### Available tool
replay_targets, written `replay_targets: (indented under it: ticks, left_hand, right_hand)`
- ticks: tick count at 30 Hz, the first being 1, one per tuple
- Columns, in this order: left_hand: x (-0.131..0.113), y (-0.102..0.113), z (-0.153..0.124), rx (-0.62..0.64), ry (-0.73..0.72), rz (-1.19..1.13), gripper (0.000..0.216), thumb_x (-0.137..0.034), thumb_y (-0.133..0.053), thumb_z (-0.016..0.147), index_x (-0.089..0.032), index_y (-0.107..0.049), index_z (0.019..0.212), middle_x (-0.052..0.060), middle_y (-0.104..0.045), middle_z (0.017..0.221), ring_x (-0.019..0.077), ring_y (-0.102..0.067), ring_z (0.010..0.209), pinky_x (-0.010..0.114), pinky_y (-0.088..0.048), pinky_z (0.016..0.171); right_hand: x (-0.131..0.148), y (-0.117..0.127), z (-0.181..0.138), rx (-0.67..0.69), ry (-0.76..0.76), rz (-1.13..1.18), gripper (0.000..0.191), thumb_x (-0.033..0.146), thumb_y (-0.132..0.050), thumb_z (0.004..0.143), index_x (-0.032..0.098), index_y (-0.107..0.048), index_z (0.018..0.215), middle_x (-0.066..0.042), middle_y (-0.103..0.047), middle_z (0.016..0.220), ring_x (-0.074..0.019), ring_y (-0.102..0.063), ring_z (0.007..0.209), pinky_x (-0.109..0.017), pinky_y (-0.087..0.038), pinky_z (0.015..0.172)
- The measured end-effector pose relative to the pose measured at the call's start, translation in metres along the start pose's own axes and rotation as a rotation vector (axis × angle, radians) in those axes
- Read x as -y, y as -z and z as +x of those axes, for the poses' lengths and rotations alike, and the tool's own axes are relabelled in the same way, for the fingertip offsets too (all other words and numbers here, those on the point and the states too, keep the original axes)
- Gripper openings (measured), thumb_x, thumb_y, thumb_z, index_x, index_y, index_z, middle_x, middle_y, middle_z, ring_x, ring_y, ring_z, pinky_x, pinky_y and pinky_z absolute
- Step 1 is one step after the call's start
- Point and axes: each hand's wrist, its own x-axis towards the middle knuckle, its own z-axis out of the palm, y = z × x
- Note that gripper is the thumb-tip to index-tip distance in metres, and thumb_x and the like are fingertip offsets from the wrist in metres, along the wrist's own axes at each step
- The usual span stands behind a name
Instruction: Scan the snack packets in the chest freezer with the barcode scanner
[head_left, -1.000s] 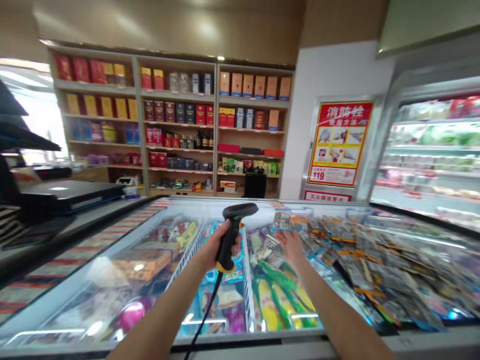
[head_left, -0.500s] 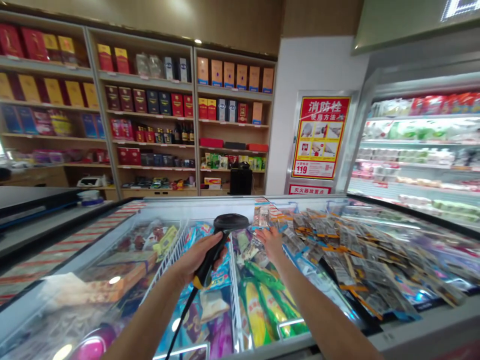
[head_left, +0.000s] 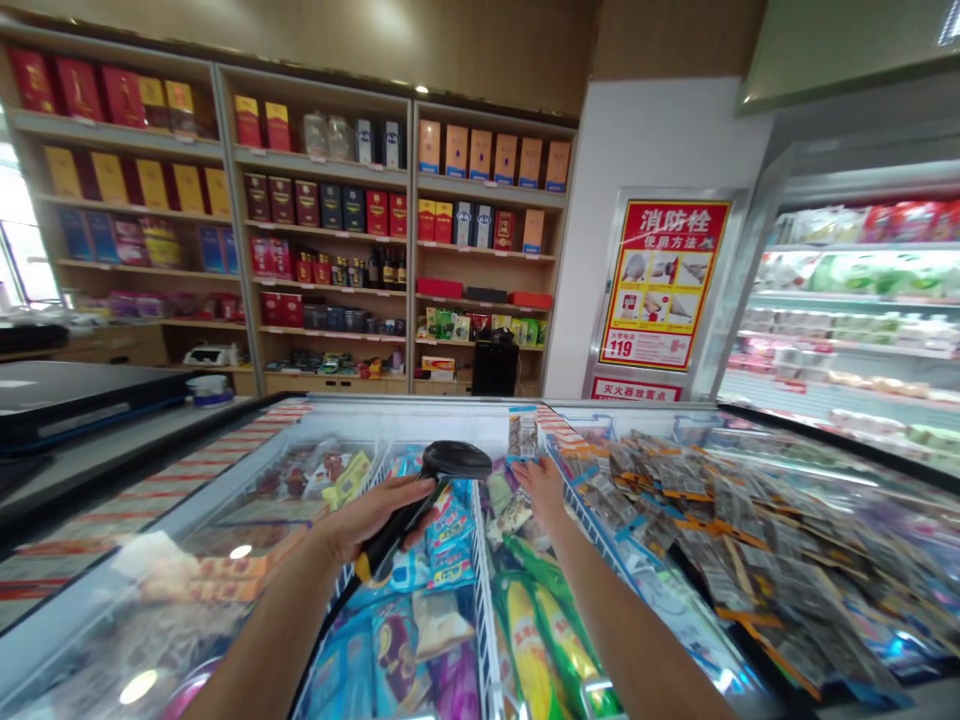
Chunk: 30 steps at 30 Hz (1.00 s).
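Beneath both hands spreads a chest freezer (head_left: 442, 412). Above it, the left hand (head_left: 367, 515) wraps a black-and-yellow corded barcode scanner (head_left: 456, 459), which has dipped and leaned over since a second ago, so its head seems nearer level with the snack packet (head_left: 523, 435). Fingers of the right hand (head_left: 541, 486) pinch that packet's lower edge; it stands upright above them, see-through, blue-edged, greyish-brown inside.

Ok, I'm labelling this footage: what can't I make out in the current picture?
Head view:
Small grey plastic packet with blue ends: print too small.
Black-and-yellow handheld scanner: grip partly hidden by the left hand.
Scanner's thin black cord: far end cut off by the bottom edge.
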Motion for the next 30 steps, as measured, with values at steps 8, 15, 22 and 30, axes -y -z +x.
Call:
replay_targets:
  ticks: [8, 15, 22, 30]
  left_hand:
    - [0.018, -0.016, 0.032, 0.067, -0.077, -0.271, 0.028, -0.041, -0.058, 0.069, -0.014, -0.053, 0.073, 0.001, -0.055, 0.057, 0.0077, -0.047, 0.045, 0.019, -0.034, 0.042]
    - [0.027, -0.040, 0.028, 0.121, 0.017, -0.179, 0.029, -0.042, -0.057, 0.068, -0.014, -0.054, 0.073, 0.001, -0.055, 0.056, 0.0084, -0.047, 0.042, 0.020, -0.035, 0.041]
    - [0.021, -0.038, 0.024, 0.059, 0.001, -0.172, 0.028, -0.041, -0.059, 0.066, -0.013, -0.054, 0.071, 0.002, -0.057, 0.056, 0.0078, -0.048, 0.041, 0.018, -0.034, 0.039]
    - [0.013, -0.030, 0.018, 0.051, -0.019, -0.103, 0.028, -0.040, -0.059, 0.066, -0.014, -0.051, 0.070, 0.000, -0.055, 0.054, 0.0073, -0.046, 0.040, 0.019, -0.034, 0.039]
  right_hand:
    - [0.008, 0.003, -0.010, -0.038, -0.038, 0.020, 0.013, 0.018, -0.057, 0.069, 0.020, -0.044, 0.071, 0.004, -0.061, 0.062, -0.0152, -0.064, 0.066, -0.029, -0.049, 0.068]
    - [0.012, 0.010, -0.013, -0.052, -0.020, 0.015, 0.013, 0.017, -0.056, 0.068, 0.021, -0.044, 0.070, 0.004, -0.060, 0.058, -0.0142, -0.063, 0.062, -0.030, -0.050, 0.066]
    - [0.012, 0.010, -0.012, -0.053, -0.010, -0.012, 0.018, 0.024, -0.062, 0.064, 0.020, -0.045, 0.069, 0.004, -0.061, 0.059, -0.0149, -0.064, 0.065, -0.030, -0.050, 0.067]
    - [0.019, 0.010, -0.013, -0.081, -0.046, -0.003, 0.013, 0.020, -0.058, 0.065, 0.020, -0.045, 0.069, 0.005, -0.060, 0.059, -0.0138, -0.064, 0.063, -0.029, -0.050, 0.066]
